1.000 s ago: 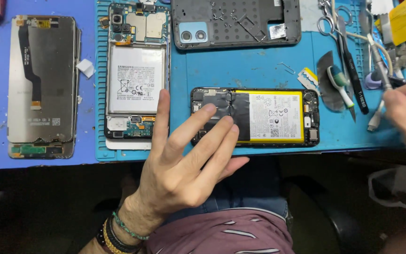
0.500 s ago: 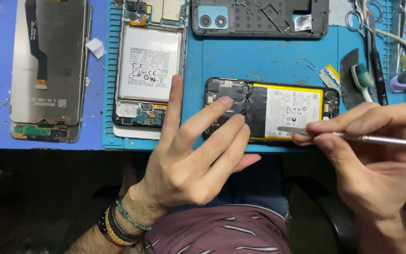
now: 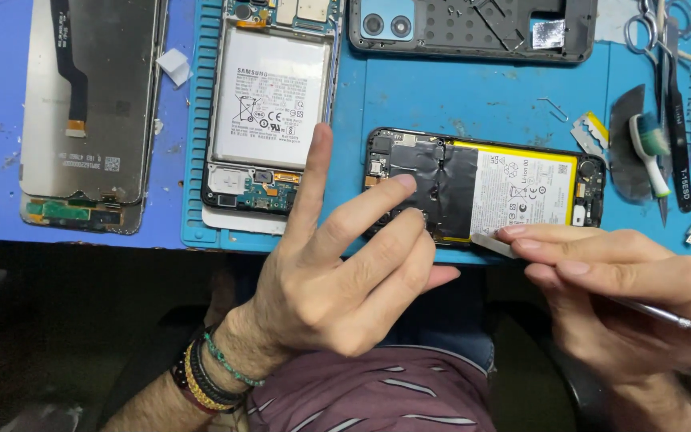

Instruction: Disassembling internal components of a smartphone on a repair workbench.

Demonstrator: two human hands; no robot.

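Observation:
An opened phone [image 3: 513,188] with a yellow-edged battery lies on the blue work mat [image 3: 457,100] near the front edge. My left hand [image 3: 345,256] rests on its left part, two fingertips pressing on the black shielding, the index finger raised apart. My right hand [image 3: 625,296] grips a thin metal pry tool [image 3: 496,245] like a pen. The tool's flat tip touches the phone's lower edge beside the battery.
A second opened phone [image 3: 269,112] with a white battery lies left of it. A detached screen [image 3: 89,112] sits at far left, a black back frame [image 3: 473,28] at the top. Tweezers, scissors, a small brush [image 3: 648,148] and a razor blade [image 3: 589,132] lie at right.
My right hand came in from the right edge with the metal tool and brought its tip to the phone's lower edge. The left hand kept pressing on the phone.

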